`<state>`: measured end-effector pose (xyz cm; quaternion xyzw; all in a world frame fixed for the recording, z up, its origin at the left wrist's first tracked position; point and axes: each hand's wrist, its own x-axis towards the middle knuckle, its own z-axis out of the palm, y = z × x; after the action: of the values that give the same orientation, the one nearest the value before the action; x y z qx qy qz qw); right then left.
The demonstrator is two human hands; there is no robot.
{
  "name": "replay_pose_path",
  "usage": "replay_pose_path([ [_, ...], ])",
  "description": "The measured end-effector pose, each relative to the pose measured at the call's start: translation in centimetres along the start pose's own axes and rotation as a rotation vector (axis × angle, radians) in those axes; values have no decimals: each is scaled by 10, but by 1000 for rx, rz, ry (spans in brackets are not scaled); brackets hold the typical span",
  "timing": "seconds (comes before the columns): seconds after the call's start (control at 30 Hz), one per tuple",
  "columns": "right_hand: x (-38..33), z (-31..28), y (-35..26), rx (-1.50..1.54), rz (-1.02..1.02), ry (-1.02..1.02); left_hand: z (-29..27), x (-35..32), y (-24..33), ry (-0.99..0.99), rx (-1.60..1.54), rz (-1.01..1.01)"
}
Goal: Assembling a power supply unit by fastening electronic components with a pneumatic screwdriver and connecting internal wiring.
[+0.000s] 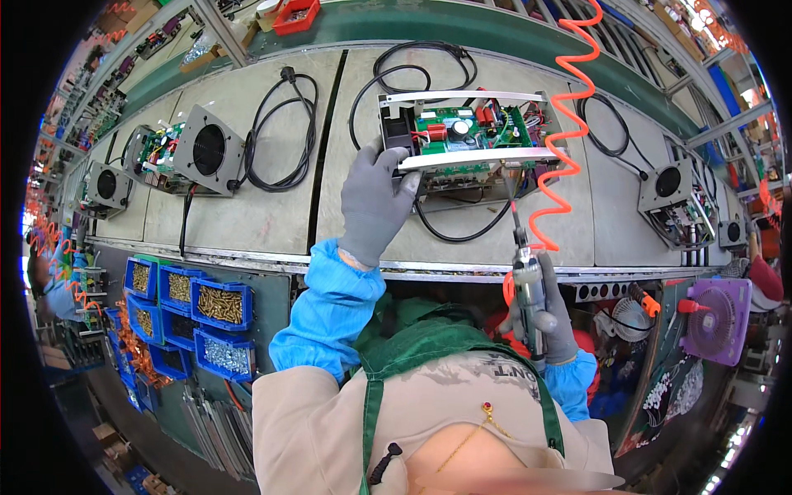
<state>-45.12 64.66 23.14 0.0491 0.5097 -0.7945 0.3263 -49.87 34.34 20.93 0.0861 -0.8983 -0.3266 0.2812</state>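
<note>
Workbench (264, 214) of pale grey panels runs across the view, edges bowed by the lens. Near its front edge, right of centre, stands an open metal chassis (474, 144) with a green circuit board (462, 132) inside; a black power cord (412, 70) loops behind it. Similar fan-fronted unit (186, 148) well apart to the left, another (676, 202) to the right. Blue parts bins (206, 305) of brass and silver screws hang below the bench at left. Left hand (375, 202), grey-gloved, clasped over the chassis's near left corner, fingers on its frame. Right hand (549, 318), also gloved, wrapped shut around a powered screwdriver (528, 280), held upright, bit just below the chassis's front rail. Orange coiled hose (565, 124) hangs beside it.
</note>
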Motion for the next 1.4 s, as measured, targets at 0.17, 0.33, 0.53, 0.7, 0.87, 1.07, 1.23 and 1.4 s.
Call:
replay_pose_path([
  [0.17, -6, -49, 17, -207, 291, 95, 2, -17, -1, -4, -60, 20],
  [0.33, 24, -73, 33, -323, 193, 210, 7, -33, 18, 148, 58, 164],
  [0.53, 40, -82, 33, -397, 205, 169, 43, -65, 30, -376, -505, -9],
  [0.7, 3, -72, 22, -302, 225, 198, 99, -94, 12, -898, -778, -490],
  [0.87, -36, -54, 5, -247, 261, 145, 140, -110, 19, -903, -1145, -1082],
  [1.07, -38, -33, 5, -215, 263, -9, 141, -98, 11, -694, -1828, -1214],
  [1.23, -25, -27, 11, -288, 293, -80, 115, -85, -1, -404, -1684, -1152],
  [1.4, -13, -16, 8, -372, 312, -177, 88, -82, -9, -276, -1629, -1068],
])
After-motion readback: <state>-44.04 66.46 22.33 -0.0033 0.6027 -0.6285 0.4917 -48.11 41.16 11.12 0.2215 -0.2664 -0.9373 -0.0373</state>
